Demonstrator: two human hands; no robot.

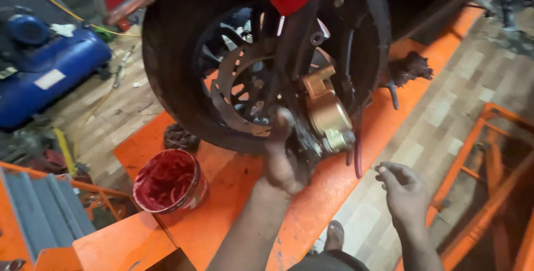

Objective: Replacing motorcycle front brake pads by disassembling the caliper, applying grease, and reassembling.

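Left hand [282, 162] under upright (gold) caliper [325, 112]

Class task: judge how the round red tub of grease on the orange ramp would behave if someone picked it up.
The round red tub of grease looks open and smeared, so probably slippery. Seemingly full, it likely feels heavy for its size and could spill if tipped.

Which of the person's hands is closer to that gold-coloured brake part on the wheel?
The left hand. It reaches up right beside the gold brake caliper, fingers at the wheel just left of it. The right hand hangs lower and off to the right, apart from it and empty.
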